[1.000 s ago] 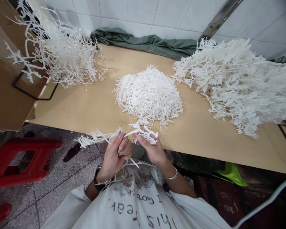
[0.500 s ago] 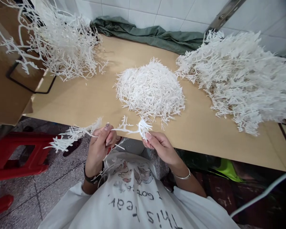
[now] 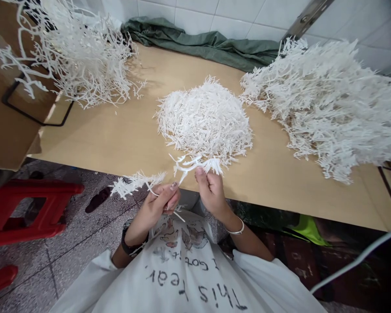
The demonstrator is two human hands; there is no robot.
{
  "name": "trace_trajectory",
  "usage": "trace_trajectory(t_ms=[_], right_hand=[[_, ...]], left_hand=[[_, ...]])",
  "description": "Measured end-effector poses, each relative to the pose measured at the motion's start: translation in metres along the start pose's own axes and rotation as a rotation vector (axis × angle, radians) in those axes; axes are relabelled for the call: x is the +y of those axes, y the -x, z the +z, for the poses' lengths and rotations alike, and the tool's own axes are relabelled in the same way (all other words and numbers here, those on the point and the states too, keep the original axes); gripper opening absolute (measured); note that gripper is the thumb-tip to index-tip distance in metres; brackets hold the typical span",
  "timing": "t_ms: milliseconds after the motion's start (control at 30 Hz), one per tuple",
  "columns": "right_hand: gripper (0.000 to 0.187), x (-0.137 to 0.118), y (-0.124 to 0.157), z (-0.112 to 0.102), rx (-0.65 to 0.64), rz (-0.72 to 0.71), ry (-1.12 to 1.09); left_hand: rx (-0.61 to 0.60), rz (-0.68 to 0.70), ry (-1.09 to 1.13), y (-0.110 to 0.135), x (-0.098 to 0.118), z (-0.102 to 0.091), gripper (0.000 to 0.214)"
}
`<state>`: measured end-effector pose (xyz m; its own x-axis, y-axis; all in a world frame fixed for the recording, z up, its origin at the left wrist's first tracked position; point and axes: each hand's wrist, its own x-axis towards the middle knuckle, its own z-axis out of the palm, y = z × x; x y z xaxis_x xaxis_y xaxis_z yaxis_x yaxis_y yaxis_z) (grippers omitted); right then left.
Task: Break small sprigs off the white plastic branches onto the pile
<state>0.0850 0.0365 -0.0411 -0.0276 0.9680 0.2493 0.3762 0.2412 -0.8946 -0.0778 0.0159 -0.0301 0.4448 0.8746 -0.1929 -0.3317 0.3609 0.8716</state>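
Note:
A white branched plastic sprig (image 3: 188, 166) stretches between my two hands at the table's front edge. My left hand (image 3: 163, 201) is closed around its stem, and a feathery white end (image 3: 135, 183) sticks out to the left of that hand. Thumb and fingers of my right hand (image 3: 211, 191) pinch the sprig near its tufted right end (image 3: 212, 166). Just behind my right hand lies a round heap of short white sprig pieces (image 3: 207, 121). Where the stem runs inside my left fist is hidden.
Long bare white branches (image 3: 84, 61) pile up at the back left, beside a cardboard box (image 3: 9, 108). Feathery white branches (image 3: 339, 108) fill the table's right. Green cloth (image 3: 202, 41) lies along the tiled wall. A red stool (image 3: 35, 213) stands on the floor at left.
My left hand has moved right, towards my right hand. My right hand has turned upward and risen slightly. The sprig between them now bends up instead of lying stretched straight.

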Motion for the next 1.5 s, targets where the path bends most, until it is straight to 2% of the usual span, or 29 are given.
trace_trajectory(t_ms=[133, 233, 300, 400, 433, 600, 733, 800, 867, 900, 933, 967, 1000, 1067, 1133, 1200, 1367, 1500], right_hand=[[0.048, -0.001, 0.004, -0.002, -0.041, -0.047, -0.075], [0.050, -0.003, 0.011, -0.009, -0.071, -0.081, -0.187], [0.051, -0.004, 0.016, -0.015, -0.153, 0.000, -0.325], [0.053, -0.008, 0.021, -0.026, -0.365, 0.192, -0.562], [0.053, -0.009, 0.023, -0.030, -0.401, 0.237, -0.595], [0.054, -0.019, 0.029, -0.042, -0.487, 0.343, -0.593], [0.053, -0.027, 0.031, -0.047, -0.581, 0.437, -0.750], [0.054, -0.032, 0.028, -0.060, -0.561, 0.464, -0.805], [0.058, -0.035, 0.025, -0.084, -0.371, 0.425, -0.804], [0.059, -0.035, 0.024, -0.098, -0.152, 0.399, -0.766], [0.058, -0.034, 0.023, -0.112, 0.052, 0.342, -0.700], [0.056, -0.032, 0.022, -0.123, 0.147, 0.317, -0.616], [0.054, -0.028, 0.020, -0.131, 0.149, 0.298, -0.519], [0.048, -0.017, 0.013, -0.135, 0.020, 0.271, -0.289], [0.044, -0.005, 0.000, -0.127, -0.106, 0.244, -0.023], [0.043, 0.006, -0.018, -0.115, -0.166, 0.206, 0.182], [0.042, 0.017, -0.058, -0.101, -0.149, 0.095, 0.572], [0.032, 0.019, -0.066, -0.103, -0.106, 0.101, 0.824]], left_hand=[[0.098, 0.018, 0.045, -0.002, 0.008, -0.009, 0.049], [0.091, -0.023, 0.111, -0.002, 0.016, -0.021, 0.052], [0.055, -0.097, 0.130, 0.001, 0.021, -0.029, 0.054], [-0.003, -0.219, 0.125, 0.008, 0.028, -0.038, 0.056], [-0.014, -0.247, 0.123, 0.011, 0.029, -0.040, 0.055], [-0.026, -0.299, 0.117, 0.020, 0.031, -0.039, 0.057], [-0.052, -0.300, 0.115, 0.023, 0.033, -0.038, 0.054], [0.004, -0.233, 0.112, 0.030, 0.039, -0.048, 0.049], [0.137, -0.077, 0.114, 0.042, 0.050, -0.065, 0.045], [0.194, -0.008, 0.118, 0.050, 0.054, -0.074, 0.044], [0.343, 0.128, 0.119, 0.057, 0.058, -0.082, 0.042], [0.364, 0.112, 0.084, 0.063, 0.060, -0.087, 0.042], [0.380, 0.092, 0.066, 0.067, 0.061, -0.089, 0.043], [0.398, 0.062, 0.040, 0.066, 0.056, -0.084, 0.049], [0.398, 0.065, 0.050, 0.057, 0.050, -0.069, 0.055], [0.380, 0.094, 0.084, 0.043, 0.046, -0.051, 0.060], [0.374, 0.198, 0.141, 0.017, 0.044, -0.022, 0.062], [0.381, 0.158, 0.223, 0.005, 0.043, -0.013, 0.060]])
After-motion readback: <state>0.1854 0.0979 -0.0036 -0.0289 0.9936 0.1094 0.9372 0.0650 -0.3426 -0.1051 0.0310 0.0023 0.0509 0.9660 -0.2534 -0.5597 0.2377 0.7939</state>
